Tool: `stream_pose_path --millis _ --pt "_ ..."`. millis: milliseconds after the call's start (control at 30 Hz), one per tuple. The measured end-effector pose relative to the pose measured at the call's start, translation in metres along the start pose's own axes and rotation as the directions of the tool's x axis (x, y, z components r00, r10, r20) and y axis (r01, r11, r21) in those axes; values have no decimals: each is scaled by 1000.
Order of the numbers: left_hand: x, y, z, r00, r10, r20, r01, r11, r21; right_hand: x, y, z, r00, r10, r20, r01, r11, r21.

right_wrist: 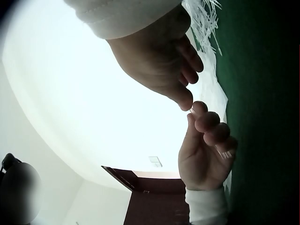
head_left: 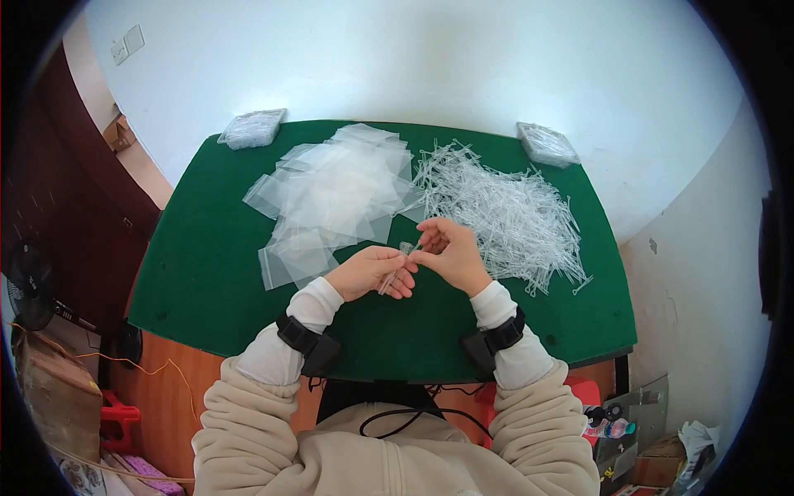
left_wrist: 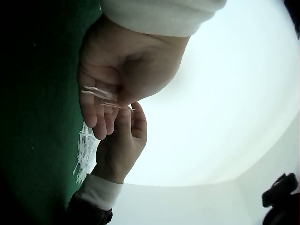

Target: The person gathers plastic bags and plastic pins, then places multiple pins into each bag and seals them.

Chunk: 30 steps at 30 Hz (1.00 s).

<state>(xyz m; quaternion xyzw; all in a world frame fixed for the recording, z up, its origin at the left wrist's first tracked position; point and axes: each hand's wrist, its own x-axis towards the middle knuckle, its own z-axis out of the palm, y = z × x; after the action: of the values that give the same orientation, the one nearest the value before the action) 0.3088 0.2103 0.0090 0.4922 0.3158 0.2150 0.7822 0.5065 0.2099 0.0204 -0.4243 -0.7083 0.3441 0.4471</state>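
Over the front middle of the table, my left hand (head_left: 372, 271) is palm up. Several thin clear plastic sticks (head_left: 386, 283) lie across its fingers, gripped under the thumb. Their ends stick out past the fingers in the left wrist view (left_wrist: 97, 92). My right hand (head_left: 453, 258) meets it from the right, thumb and forefinger pinching the end of a clear stick at the left fingertips. The right hand's other fingers are bent loosely. Just beyond the hands is a big loose pile of the same sticks (head_left: 504, 215), to the right.
Flat clear zip bags (head_left: 331, 190) lie in an overlapping heap at the back left of the green table (head_left: 207, 289). A packed bundle stands in each back corner, one left (head_left: 252, 130) and one right (head_left: 547, 145). A white wall (head_left: 397, 66) rises behind the table.
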Motion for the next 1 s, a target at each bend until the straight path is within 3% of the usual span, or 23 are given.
stream_pose_path --millis 300,567,667,800,1000 --pt "1 -3 -3 998 37 42 -36 999 -25 1 8 7 990 -118 -74 118 993 8" --pt "0 -3 2 996 89 20 -90 994 58 -2 1 8 997 -80 -19 79 996 -34" --pt "1 -2 3 969 244 48 -248 929 276 -2 -2 7 993 -115 -24 115 993 -21" --pt "8 -9 -3 933 351 78 -348 830 436 -3 -1 6 994 -113 -1 113 994 -3" --pt "8 -10 -6 933 348 87 -340 781 525 -3 -4 7 997 -60 44 57 997 57"
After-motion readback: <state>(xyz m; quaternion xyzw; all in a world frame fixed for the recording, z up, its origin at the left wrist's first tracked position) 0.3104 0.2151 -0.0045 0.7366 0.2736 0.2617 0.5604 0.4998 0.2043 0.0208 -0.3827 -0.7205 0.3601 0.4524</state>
